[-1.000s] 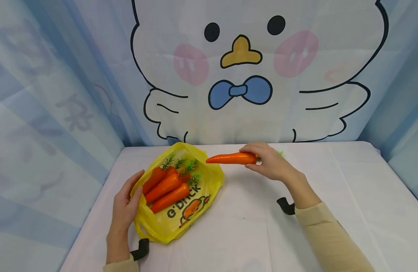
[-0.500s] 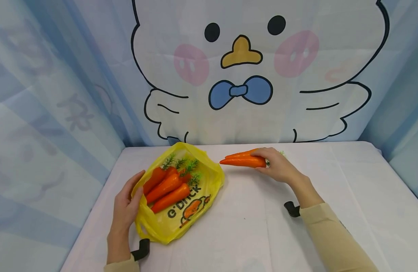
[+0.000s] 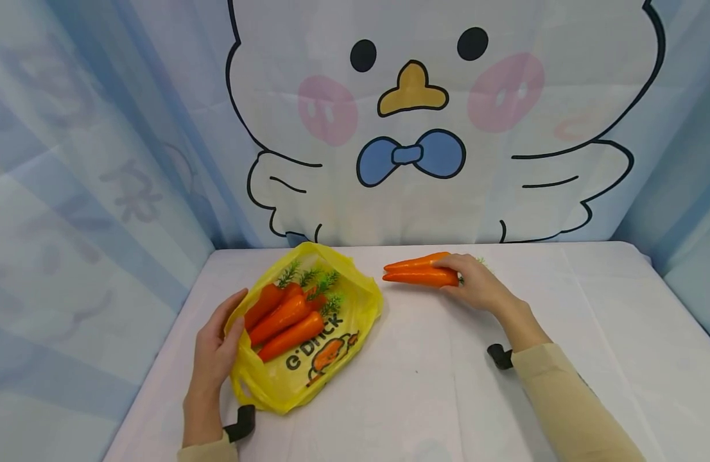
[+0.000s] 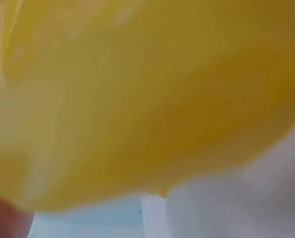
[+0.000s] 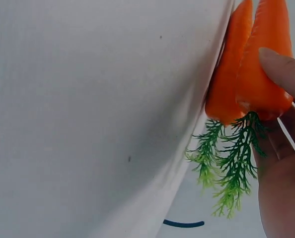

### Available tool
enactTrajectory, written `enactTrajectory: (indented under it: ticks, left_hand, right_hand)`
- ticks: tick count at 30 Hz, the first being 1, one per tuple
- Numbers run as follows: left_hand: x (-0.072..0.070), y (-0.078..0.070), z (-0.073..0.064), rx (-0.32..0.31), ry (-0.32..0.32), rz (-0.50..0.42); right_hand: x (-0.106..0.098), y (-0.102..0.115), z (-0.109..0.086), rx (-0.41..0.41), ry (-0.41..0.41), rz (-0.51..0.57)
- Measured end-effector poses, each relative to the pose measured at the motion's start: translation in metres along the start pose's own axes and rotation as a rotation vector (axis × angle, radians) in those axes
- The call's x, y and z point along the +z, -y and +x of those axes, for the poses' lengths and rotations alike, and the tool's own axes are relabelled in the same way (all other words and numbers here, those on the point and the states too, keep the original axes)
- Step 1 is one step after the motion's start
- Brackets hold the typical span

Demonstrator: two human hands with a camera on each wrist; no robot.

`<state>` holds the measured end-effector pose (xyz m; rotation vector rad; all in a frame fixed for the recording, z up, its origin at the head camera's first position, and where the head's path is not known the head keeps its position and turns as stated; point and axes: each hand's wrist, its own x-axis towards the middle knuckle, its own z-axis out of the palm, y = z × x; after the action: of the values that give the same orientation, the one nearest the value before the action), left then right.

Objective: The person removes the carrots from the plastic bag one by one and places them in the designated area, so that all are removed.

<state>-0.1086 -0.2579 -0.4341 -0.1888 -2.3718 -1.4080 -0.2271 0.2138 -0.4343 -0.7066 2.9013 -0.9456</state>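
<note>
On the left, a yellow plastic bag (image 3: 355, 292) lies with its mouth open, several orange carrots (image 3: 285, 319) with green tops inside. My left hand (image 3: 213, 353) grips its left rim, thumb over the edge; bag film (image 4: 112, 109) fills most of the left wrist view. At the back right, my right hand (image 3: 476, 282) holds a carrot (image 3: 421, 277) by its thick end, close over the table. Thumb and fingers sit on either side of that carrot (image 5: 266, 64) in the right wrist view. A second carrot (image 5: 227, 84) lies right alongside, its leafy top hanging.
The table (image 3: 401, 385) has a white cloth. Behind it hangs a curtain (image 3: 413, 212) printed with a cartoon bird, and blue and white curtains (image 3: 89, 224) close off the sides. Black wrist mounts (image 3: 499, 356) stick out near both sleeves.
My right hand has moved down and to the right with its carrot, which now lies beside another carrot that was out of sight before. The left hand and the bag have stayed in place.
</note>
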Motion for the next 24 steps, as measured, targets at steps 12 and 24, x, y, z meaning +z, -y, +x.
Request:
enactTrajectory:
  ticks: [12,24]
  left_hand:
    - [-0.0003,-0.0015,-0.0009,-0.008,-0.003,-0.001]
    - [0.0007,0.0013,-0.0004,0.007,-0.005,-0.006]
  right_hand:
    - [0.0051,-0.0058,0.0027,0.005,0.021,-0.004]
    - [0.0062,-0.0053,0.0053,0.039,0.062,-0.041]
